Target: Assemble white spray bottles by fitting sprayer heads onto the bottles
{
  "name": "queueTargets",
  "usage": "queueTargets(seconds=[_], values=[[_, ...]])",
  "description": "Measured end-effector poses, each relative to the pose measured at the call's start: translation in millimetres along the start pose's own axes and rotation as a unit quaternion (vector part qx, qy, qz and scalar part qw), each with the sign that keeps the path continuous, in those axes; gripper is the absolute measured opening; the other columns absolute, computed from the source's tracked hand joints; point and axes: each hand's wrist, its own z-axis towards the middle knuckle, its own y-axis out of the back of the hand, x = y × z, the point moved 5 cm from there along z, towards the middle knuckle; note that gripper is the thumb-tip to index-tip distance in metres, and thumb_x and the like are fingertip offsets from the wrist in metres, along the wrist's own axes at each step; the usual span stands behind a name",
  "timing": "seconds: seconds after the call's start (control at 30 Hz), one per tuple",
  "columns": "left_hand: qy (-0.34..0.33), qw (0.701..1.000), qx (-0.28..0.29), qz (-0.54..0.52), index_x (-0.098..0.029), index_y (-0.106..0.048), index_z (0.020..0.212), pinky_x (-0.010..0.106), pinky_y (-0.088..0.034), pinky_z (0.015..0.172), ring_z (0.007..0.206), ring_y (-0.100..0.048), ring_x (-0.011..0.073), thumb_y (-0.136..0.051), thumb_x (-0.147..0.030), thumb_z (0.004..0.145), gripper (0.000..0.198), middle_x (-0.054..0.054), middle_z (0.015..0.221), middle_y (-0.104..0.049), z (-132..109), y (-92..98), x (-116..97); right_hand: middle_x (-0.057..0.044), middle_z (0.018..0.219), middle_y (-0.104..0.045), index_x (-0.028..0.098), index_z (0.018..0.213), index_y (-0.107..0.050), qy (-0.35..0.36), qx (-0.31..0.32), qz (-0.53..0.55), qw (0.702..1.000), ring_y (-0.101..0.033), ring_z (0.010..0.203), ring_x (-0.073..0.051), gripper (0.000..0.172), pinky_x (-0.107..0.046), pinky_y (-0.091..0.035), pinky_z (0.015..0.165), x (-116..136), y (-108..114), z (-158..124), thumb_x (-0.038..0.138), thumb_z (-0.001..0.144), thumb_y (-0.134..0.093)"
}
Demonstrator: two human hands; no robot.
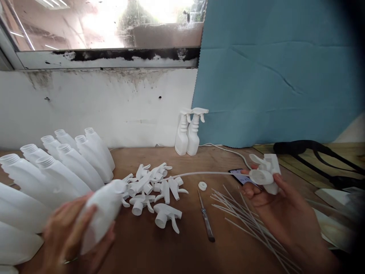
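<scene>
Extends the left hand [67,232] from the lower left, blurred, with its back turned mostly upward and its fingers [87,219] curled in a closed grip. Raises the right hand [281,209] slightly higher from the lower right, with palm tipped upward, thumb [285,187] on the outer side and fingertips bent in a pinch. Holds both hands bare and well apart.

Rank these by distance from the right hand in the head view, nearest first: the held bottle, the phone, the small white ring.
From the right hand:
1. Phone, just left, partly behind it.
2. Small white ring, farther left.
3. Held bottle, well left, in the left hand.
</scene>
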Motion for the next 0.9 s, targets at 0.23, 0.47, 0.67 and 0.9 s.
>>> queueTargets(seconds=[0.23, 0.47, 0.67, 0.9], values=[[-0.1, 0.988, 0.11, -0.036, -0.017, -0.043, 0.144, 0.055, -0.035, 0.107, 0.123, -0.052, 0.033, -0.062, -0.006, 0.081, 0.066, 0.018, 0.133, -0.055, 2, -24.9, -44, -0.003, 0.082, -0.071, 0.022, 0.091, -0.072, -0.008, 0.019, -0.022, 1.0, -0.056, 0.056, -0.014, 0.023, -0.029, -0.052, 0.058, -11, 5, 1, 0.039, 0.075, -0.073], [-0.088, 0.989, 0.112, -0.034, -0.017, -0.041, 0.146, 0.054, -0.033, 0.108, 0.124, -0.05, 0.0324, -0.061, -0.007, 0.082, 0.068, 0.018, 0.134, -0.054, 0, -26.0, -40, -0.003, 0.085, -0.072, 0.022, 0.092, -0.072, -0.029, 0.014, 0.009, 0.999, -0.057, 0.058, -0.014, 0.025, -0.026, -0.053, 0.056, -14, 6, 2, 0.036, 0.072, -0.075], [-0.108, 0.985, 0.128, -0.039, -0.015, -0.043, 0.144, 0.056, -0.033, 0.107, 0.126, -0.048, 0.0328, -0.061, -0.004, 0.079, 0.068, 0.019, 0.136, -0.052, -1, -27.4, -42, -0.004, 0.077, -0.072, 0.02, 0.092, -0.073, -0.017, 0.033, -0.034, 0.999, -0.056, 0.053, -0.015, 0.029, -0.028, -0.052, 0.052, -14, 2, 1, 0.041, 0.072, -0.076], [-0.122, 0.974, 0.181, -0.066, -0.022, -0.053, 0.137, 0.055, -0.026, 0.111, 0.126, -0.046, 0.0324, -0.061, -0.02, 0.084, 0.054, 0.012, 0.138, -0.054, -6, -36.9, -61, -0.008, 0.089, -0.072, 0.017, 0.096, -0.074, -0.125, 0.167, -0.154, 0.966, -0.058, 0.066, -0.015, 0.035, -0.027, -0.048, 0.057, -61, -22, -44, 0.042, 0.073, -0.08]])
